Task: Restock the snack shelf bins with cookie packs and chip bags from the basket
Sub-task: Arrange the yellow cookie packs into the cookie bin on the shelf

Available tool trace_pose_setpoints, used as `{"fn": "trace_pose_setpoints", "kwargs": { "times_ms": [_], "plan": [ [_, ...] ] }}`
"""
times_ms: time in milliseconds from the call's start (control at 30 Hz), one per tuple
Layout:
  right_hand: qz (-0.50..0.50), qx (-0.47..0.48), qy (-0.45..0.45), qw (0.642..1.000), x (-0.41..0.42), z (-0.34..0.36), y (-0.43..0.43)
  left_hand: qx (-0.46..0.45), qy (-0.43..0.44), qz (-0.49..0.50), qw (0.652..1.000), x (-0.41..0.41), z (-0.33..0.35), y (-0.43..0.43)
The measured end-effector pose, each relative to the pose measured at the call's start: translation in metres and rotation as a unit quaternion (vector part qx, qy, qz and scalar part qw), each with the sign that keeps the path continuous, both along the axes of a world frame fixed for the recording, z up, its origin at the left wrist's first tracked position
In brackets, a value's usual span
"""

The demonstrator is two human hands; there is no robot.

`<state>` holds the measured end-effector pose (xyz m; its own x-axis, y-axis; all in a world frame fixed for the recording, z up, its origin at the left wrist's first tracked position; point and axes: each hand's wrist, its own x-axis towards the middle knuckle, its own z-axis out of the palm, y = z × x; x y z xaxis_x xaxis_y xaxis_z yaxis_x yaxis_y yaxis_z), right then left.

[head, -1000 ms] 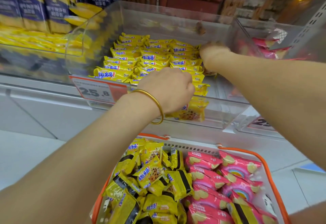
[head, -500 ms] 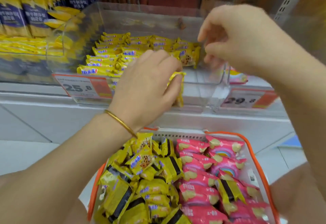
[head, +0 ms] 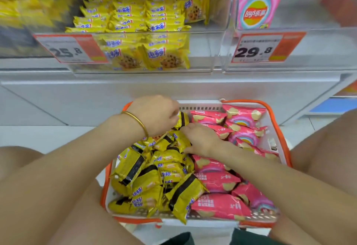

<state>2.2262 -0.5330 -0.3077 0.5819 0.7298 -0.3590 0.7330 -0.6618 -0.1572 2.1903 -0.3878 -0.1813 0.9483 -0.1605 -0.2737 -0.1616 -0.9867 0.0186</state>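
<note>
cookie packs (head: 170, 169): yellow, basket (head: 139, 220) left | chip bags (head: 218, 183): pink, right

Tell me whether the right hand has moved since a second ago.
Yes. The right hand has dropped from the clear cookie bin down into the basket, onto the yellow cookie packs.

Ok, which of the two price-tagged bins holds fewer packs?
The right bin, behind the 29.8 tag: only one pink chip bag shows in it. The left bin is stacked with yellow cookie packs.
</note>
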Motion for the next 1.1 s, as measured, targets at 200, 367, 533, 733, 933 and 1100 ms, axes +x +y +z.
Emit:
{"fn": "trace_pose_setpoints", "kwargs": {
  "times_ms": [200,367,533,733,933,1100],
  "plan": [
    [0.031,-0.030,-0.098,0.994,0.001,-0.012,0.015,-0.006,0.003,0.007,1.000,0.010,0.000,0.000],
    [-0.204,0.171,0.212,0.940,0.034,0.041,-0.009,-0.017,0.034,0.027,0.999,0.016,-0.001,0.004],
    [-0.302,0.313,0.460,0.774,0.039,0.094,-0.038,-0.130,0.083,0.070,0.986,0.018,0.007,-0.003],
    [-0.236,0.312,0.456,0.800,0.031,0.146,-0.044,-0.312,0.094,0.087,0.942,0.013,0.042,-0.004],
    [-0.192,0.341,0.140,0.910,0.044,0.246,-0.022,-0.504,-0.131,0.102,0.848,0.031,0.105,0.016],
    [-0.250,0.286,-0.182,0.907,0.098,0.294,0.026,-0.275,-0.332,0.107,0.896,0.065,0.111,0.042]
  ]
}}
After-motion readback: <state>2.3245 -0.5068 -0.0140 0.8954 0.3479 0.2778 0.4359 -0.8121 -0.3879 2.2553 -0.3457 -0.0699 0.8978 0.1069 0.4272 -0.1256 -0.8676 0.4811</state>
